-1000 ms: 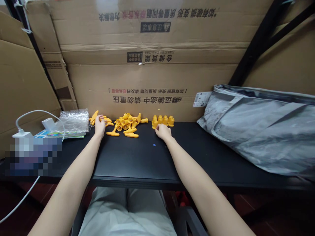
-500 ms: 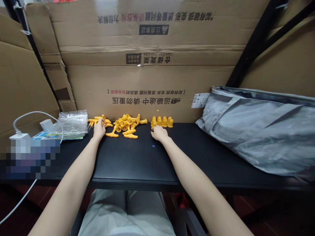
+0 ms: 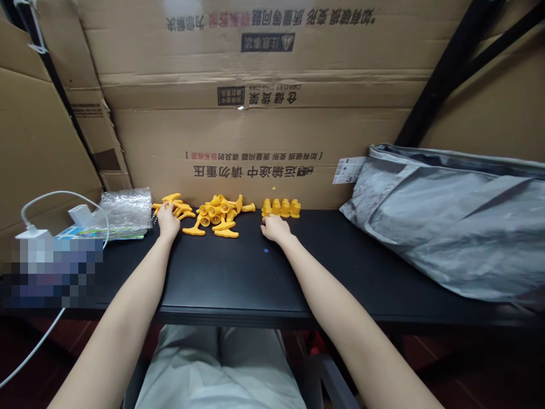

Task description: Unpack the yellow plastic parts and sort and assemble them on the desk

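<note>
I see a big brown cardboard sheet (image 3: pixel 255 130) standing at the back of the black table (image 3: pixel 230 284), with its printed words upside down. More brown cardboard (image 3: pixel 38 136) stands on the left. On the right, a big grey bag (image 3: pixel 447 227) lies on the table, all wrinkly, with a white tag (image 3: pixel 347 170) at its side. A black pole (image 3: pixel 447 79) leans behind it. Over on the left there's crinkly clear plastic (image 3: pixel 125 210) on top of colourful paper (image 3: pixel 114 233), beside a small white block (image 3: pixel 80 216). A white cord (image 3: pixel 59 193) loops near it. One little blue spot (image 3: pixel 266 250) shows on the tabletop.
</note>
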Demonstrator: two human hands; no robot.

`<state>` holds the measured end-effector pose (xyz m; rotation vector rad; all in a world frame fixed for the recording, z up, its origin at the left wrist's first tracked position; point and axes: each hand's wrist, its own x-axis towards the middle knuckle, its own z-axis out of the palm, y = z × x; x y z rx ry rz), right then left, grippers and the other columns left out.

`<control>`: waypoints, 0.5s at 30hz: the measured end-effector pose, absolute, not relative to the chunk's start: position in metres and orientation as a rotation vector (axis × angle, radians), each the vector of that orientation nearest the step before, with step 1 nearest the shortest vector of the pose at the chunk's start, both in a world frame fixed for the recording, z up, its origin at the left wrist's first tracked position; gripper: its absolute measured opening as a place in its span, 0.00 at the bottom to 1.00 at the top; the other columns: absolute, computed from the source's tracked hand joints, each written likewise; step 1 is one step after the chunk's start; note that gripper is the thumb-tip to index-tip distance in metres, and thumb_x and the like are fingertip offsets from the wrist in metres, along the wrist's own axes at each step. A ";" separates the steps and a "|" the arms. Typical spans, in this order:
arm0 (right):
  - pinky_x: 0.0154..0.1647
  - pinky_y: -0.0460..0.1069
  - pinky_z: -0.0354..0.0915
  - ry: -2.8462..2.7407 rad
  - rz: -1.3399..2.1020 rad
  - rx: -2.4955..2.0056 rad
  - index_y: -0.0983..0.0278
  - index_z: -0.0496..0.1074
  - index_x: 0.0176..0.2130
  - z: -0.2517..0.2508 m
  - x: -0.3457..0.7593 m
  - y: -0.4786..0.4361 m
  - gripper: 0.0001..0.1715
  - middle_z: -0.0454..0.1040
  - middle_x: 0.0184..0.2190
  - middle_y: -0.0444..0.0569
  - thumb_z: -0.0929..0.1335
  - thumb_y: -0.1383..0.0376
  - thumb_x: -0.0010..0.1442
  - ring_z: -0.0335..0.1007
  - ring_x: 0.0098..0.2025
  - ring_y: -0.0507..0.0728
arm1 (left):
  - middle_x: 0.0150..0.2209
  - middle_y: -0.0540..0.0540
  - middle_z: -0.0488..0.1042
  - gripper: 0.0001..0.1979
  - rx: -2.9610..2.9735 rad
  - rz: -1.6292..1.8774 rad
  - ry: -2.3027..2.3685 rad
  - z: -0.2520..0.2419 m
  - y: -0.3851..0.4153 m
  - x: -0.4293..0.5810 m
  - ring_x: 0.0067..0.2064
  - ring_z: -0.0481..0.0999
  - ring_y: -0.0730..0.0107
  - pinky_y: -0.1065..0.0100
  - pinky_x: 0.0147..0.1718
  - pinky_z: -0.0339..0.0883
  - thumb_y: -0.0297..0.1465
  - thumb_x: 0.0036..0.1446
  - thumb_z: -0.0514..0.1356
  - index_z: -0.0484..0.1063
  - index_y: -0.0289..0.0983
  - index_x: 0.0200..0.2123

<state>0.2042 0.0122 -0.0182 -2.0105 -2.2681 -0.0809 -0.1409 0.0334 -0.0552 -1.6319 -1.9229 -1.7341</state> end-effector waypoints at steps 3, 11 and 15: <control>0.50 0.56 0.64 -2.270 -0.089 -2.008 0.65 0.72 0.50 -0.019 0.204 0.012 0.18 0.70 0.54 0.60 0.61 0.64 0.65 0.64 0.57 0.65 | 0.52 0.35 0.71 0.12 -1.631 -1.595 -2.103 -0.057 0.032 -0.143 0.59 0.66 0.47 0.44 0.60 0.57 0.20 0.45 0.59 0.71 0.35 0.36; 0.51 0.57 0.63 -2.276 -0.081 -2.025 0.66 0.71 0.51 -0.018 0.203 0.011 0.18 0.69 0.54 0.61 0.60 0.64 0.65 0.64 0.58 0.66 | 0.62 0.34 0.64 0.14 -1.521 -1.349 -2.406 -0.052 0.026 -0.136 0.66 0.56 0.46 0.34 0.61 0.45 0.19 0.50 0.56 0.70 0.36 0.40; 0.50 0.57 0.64 -2.281 -0.086 -2.004 0.67 0.72 0.50 -0.017 0.201 0.010 0.18 0.70 0.54 0.61 0.61 0.64 0.65 0.65 0.57 0.66 | 0.61 0.35 0.64 0.10 -1.511 -1.428 -2.366 -0.051 0.024 -0.132 0.66 0.56 0.46 0.32 0.60 0.45 0.23 0.56 0.54 0.70 0.37 0.40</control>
